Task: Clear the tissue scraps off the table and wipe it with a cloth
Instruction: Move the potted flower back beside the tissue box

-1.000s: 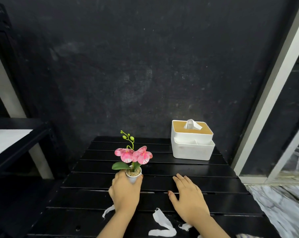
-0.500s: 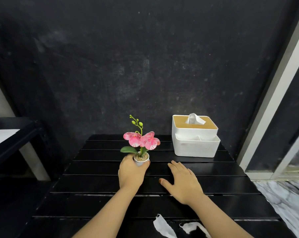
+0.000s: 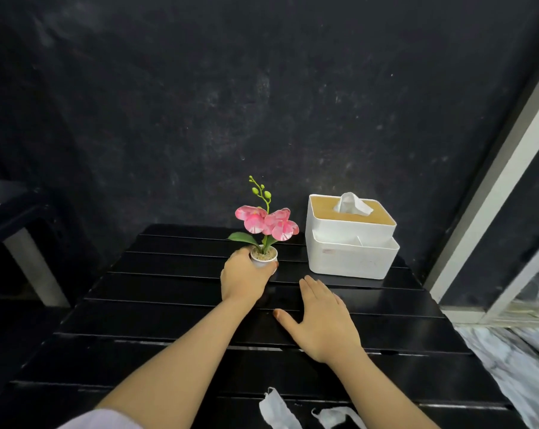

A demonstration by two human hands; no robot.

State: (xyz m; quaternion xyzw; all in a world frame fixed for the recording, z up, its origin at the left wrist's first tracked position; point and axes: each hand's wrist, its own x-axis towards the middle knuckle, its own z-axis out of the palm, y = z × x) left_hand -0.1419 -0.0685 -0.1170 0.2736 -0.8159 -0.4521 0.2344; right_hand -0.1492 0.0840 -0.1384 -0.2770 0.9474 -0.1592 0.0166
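Your left hand (image 3: 246, 278) wraps its grip around the small white pot of a pink orchid (image 3: 263, 233), held just left of the white tissue box (image 3: 352, 243) at the far side of the black slatted bench (image 3: 138, 305). Your right hand (image 3: 321, 320) lies flat, fingers spread, on the slats. Two white tissue scraps (image 3: 277, 410) lie at the near edge between your forearms.

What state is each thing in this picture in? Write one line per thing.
Left hand: gripping the pot.
Right hand: flat on the table.
Orchid pot: upright, held.
Tissue box: upright, tissue sticking out.
Tissue scraps: lying at the near edge, not cleared.
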